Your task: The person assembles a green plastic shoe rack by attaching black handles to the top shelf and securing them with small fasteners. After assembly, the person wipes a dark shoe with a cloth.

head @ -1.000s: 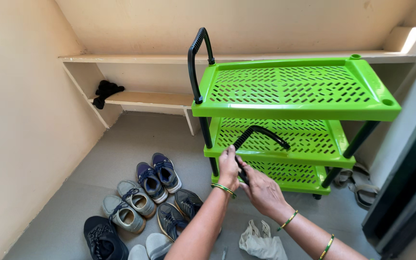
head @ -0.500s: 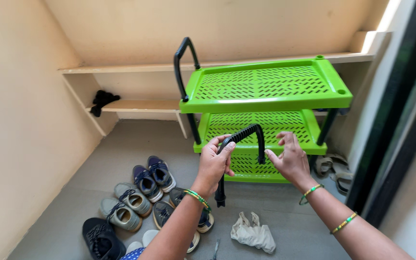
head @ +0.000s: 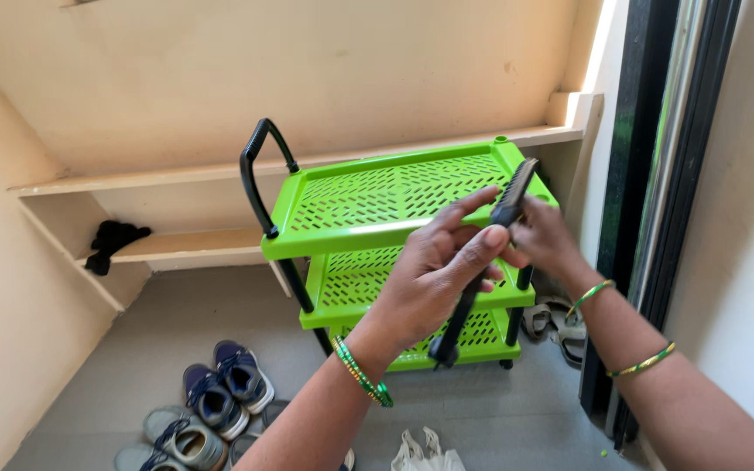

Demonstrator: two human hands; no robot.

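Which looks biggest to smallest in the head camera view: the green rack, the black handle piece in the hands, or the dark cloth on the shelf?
1. green rack
2. black handle piece, though it is held close to the camera, which flatters its size
3. dark cloth, lying far back, so its true size is unsure

Bright green slotted rack (head: 377,196), black handle piece (head: 482,262) in front of it, navy and grey shoes (head: 211,406) left below it, beige wall (head: 325,70) behind it

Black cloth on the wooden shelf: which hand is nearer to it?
Left. The left hand grips the black handle mid-frame, well right of the black cloth; the right hand is farther right still.
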